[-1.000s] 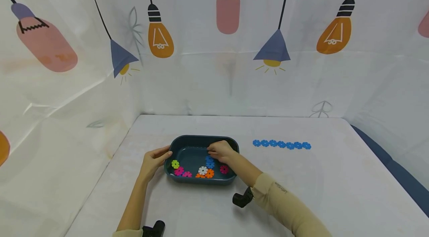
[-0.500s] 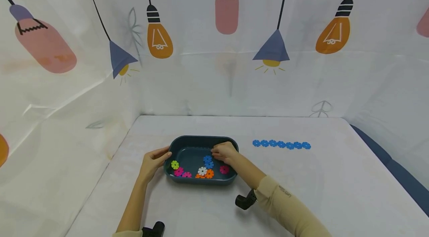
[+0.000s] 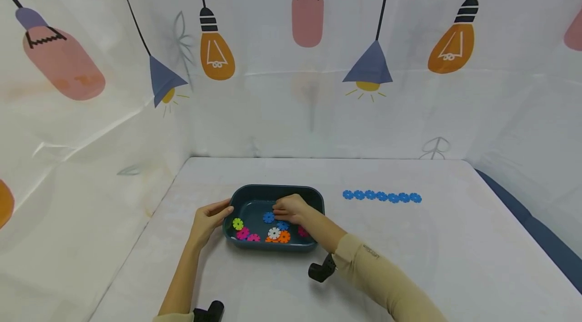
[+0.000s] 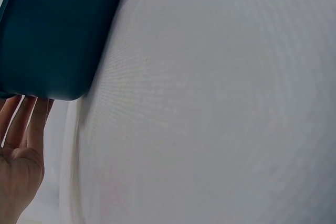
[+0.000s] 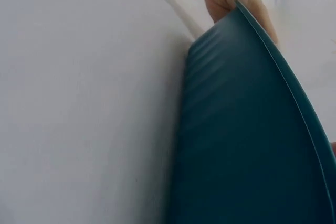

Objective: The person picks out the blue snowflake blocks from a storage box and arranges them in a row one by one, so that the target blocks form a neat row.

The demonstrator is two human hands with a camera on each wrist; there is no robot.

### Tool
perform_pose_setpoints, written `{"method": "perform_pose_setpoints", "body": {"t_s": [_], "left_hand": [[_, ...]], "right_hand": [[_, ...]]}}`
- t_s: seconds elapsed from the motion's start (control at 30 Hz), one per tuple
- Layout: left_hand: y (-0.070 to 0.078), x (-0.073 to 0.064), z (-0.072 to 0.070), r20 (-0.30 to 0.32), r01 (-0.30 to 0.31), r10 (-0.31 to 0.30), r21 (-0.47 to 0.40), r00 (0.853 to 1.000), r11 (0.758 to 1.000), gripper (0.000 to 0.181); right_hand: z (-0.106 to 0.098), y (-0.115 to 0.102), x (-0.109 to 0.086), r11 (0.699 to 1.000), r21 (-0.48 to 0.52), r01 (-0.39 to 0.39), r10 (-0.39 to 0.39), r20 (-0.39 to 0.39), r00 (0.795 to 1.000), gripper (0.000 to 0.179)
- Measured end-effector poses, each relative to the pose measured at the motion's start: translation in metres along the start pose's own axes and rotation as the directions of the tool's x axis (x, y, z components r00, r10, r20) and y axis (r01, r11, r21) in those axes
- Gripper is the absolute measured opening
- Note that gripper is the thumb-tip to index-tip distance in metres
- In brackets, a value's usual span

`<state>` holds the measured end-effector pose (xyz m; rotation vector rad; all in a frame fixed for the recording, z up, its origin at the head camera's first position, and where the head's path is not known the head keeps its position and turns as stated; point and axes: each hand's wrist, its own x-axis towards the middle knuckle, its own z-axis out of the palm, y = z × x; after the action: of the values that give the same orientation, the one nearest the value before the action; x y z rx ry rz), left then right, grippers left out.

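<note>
The left arm (image 3: pixel 181 274) extends forward, the left hand (image 3: pixel 209 219) angled inward; the right arm (image 3: pixel 373 272) slants in from the right, the right hand (image 3: pixel 292 209) back uppermost, fingers (image 3: pixel 279 211) pointing left

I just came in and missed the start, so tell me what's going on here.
A person's left hand holds the left end of a dark teal tray on a white table. The right hand reaches into the tray, its fingertips beside a blue flower-shaped piece; whether they grip anything is hard to tell. White, orange, pink and yellow-green pieces also lie in there. To the right of the tray, seven blue pieces form a row on the table.
</note>
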<state>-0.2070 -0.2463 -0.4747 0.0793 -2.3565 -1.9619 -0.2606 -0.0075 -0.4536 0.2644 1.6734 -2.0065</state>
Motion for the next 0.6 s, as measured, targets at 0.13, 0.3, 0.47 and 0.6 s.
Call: {"method": "perform_pose_setpoints", "body": {"t_s": [0.13,0.3,0.47,0.6], "left_hand": [[-0.001,0.002,0.001,-0.001,0.002,-0.002,-0.006,1.0,1.0,0.044],[-0.002,0.003,0.002,0.009,0.006,-0.006,-0.017,1.0,1.0,0.043],[-0.001,0.002,0.001,0.008,0.008,-0.008,-0.013,1.0,1.0,0.043],[0.004,-0.001,0.001,0.013,0.013,-0.012,-0.025,1.0,1.0,0.043]], "right_hand": [[0.01,0.003,0.003,1.0,-0.002,0.013,-0.013,0.032,0.999,0.042],[0.015,0.003,0.0,0.994,-0.104,0.045,-0.048,-0.024,0.999,0.038],[0.016,0.003,-0.005,0.979,-0.205,0.018,-0.033,-0.071,0.997,0.032],[0.022,0.004,-0.006,0.982,-0.187,-0.02,0.016,-0.023,1.0,0.029]]}}
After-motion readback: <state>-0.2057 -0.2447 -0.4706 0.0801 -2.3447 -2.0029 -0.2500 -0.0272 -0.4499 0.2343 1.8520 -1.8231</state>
